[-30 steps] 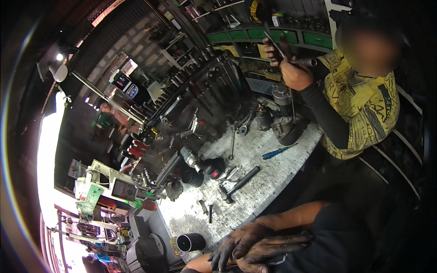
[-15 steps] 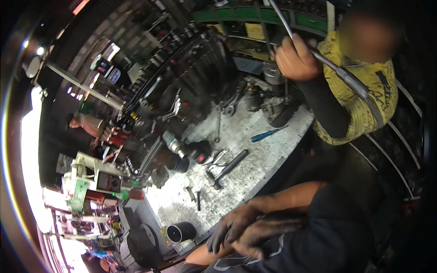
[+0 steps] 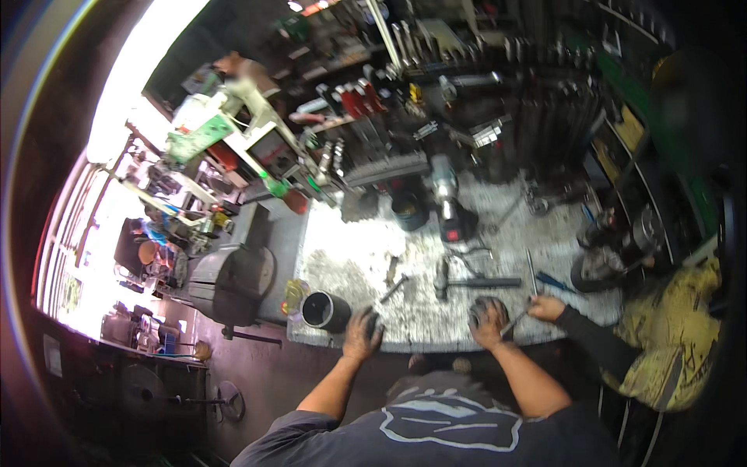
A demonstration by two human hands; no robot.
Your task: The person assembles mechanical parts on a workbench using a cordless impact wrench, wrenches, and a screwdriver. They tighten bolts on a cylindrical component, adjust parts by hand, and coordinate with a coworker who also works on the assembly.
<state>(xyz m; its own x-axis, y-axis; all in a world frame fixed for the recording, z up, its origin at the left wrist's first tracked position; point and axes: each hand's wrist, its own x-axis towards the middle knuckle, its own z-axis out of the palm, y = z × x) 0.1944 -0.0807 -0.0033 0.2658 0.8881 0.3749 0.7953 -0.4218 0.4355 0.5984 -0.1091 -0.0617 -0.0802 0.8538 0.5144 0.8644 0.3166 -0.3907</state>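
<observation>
My left hand (image 3: 363, 333), dark with grease, rests on the bench's front edge with its fingers stretched out, holding nothing. Just left of it a black cylinder (image 3: 325, 312) has its open end facing me. My right hand (image 3: 489, 321) lies on the same edge, fingers apart and blackened, below a hammer (image 3: 482, 283). Close to its right, a co-worker's hand (image 3: 548, 309) grips a long metal bar tool (image 3: 531, 268), whose lower end reaches beside my right hand. A short dark bolt-like piece (image 3: 394, 289) lies between my hands, farther in.
On the metal bench (image 3: 350, 268) stand a cordless power tool (image 3: 447, 194) and a dark cup-shaped part (image 3: 408, 211). A blue-handled screwdriver (image 3: 555, 282) and a motor-like part (image 3: 615, 253) are at right. A large vise (image 3: 233, 282) sits left. Sockets (image 3: 513, 50) line the back.
My view has swung round to face the bench. My hands, together before, are now apart on its edge. The co-worker's raised bar tool has come down beside my right hand.
</observation>
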